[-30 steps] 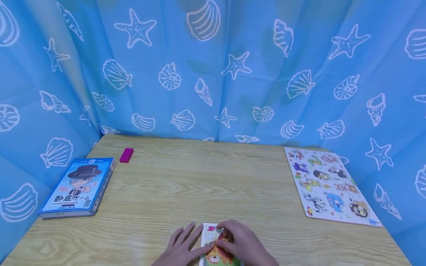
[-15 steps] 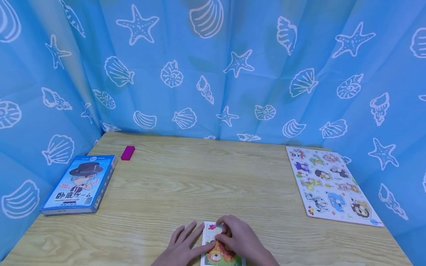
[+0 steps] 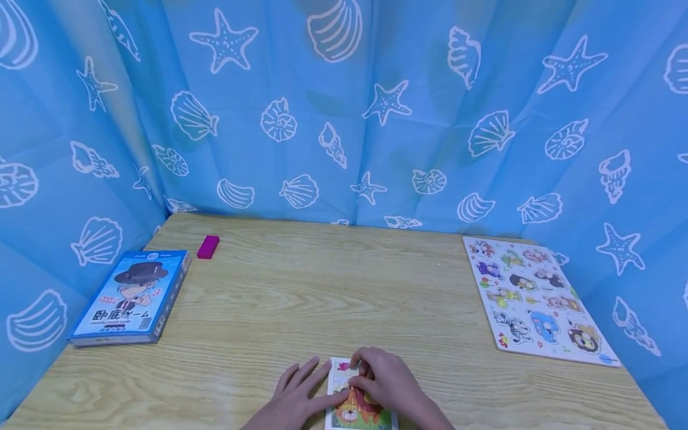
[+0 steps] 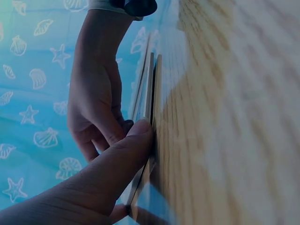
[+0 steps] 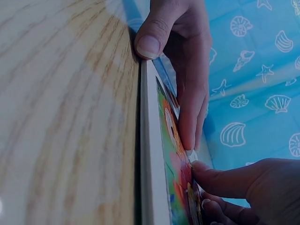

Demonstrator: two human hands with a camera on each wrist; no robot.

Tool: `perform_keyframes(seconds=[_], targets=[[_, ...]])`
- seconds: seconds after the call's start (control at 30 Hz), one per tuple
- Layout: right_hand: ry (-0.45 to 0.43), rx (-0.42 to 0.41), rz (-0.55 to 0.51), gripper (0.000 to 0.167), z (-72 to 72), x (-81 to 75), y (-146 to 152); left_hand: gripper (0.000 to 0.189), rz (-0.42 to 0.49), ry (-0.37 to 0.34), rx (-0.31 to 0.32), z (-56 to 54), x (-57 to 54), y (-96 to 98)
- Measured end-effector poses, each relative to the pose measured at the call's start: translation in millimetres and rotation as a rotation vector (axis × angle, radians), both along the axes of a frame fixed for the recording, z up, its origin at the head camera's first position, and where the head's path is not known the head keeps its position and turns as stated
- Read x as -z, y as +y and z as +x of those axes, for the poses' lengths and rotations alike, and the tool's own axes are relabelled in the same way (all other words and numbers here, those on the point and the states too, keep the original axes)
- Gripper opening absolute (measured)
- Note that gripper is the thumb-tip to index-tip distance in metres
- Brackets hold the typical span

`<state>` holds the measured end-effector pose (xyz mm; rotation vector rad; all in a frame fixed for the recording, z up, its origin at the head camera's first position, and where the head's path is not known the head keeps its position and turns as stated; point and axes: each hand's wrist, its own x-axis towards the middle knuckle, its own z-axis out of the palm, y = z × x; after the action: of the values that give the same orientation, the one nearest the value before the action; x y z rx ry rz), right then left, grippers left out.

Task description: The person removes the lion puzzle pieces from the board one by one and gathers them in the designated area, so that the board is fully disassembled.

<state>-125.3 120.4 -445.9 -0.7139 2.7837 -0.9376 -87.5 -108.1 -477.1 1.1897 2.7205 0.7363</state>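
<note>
A small jigsaw puzzle (image 3: 359, 414) with a white border and a lion picture lies flat at the table's near edge. My left hand (image 3: 294, 396) spreads over its left side, fingers fairly straight, the thumb reaching across the picture. On the upper right part of the puzzle, my right hand (image 3: 388, 380) bends its thumb and index finger together over a small puzzle piece (image 5: 193, 200), seen edge-on in the right wrist view. The piece is mostly hidden by the fingers. In that view the left thumb presses the board's white edge.
At the left stands a blue game box (image 3: 129, 298) with a cartoon figure in a hat. Behind it lies a magenta block (image 3: 208, 246). An animal peg-puzzle board (image 3: 529, 298) rests at the right. A blue shell-patterned curtain (image 3: 333, 119) surrounds the wooden table (image 3: 322, 286).
The right thumb has shifted slightly up the puzzle, away from the left thumb tip. The left hand keeps its place. The head view has moved a little.
</note>
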Motion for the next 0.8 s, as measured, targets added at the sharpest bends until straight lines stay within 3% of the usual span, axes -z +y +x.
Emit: perform_keyframes(seconds=[0.43,0.8], targets=[[0.002,-0.029,0.015,0.019,0.1,-0.8,-0.1,0.067,-0.012,-0.045,0.003,-0.1,-2.5,-1.3],[0.034,-0.047,0.006,0.014,-0.4,1.8,-1.4,0.068,-0.007,-0.036,-0.003,0.4,-4.4,-0.2]])
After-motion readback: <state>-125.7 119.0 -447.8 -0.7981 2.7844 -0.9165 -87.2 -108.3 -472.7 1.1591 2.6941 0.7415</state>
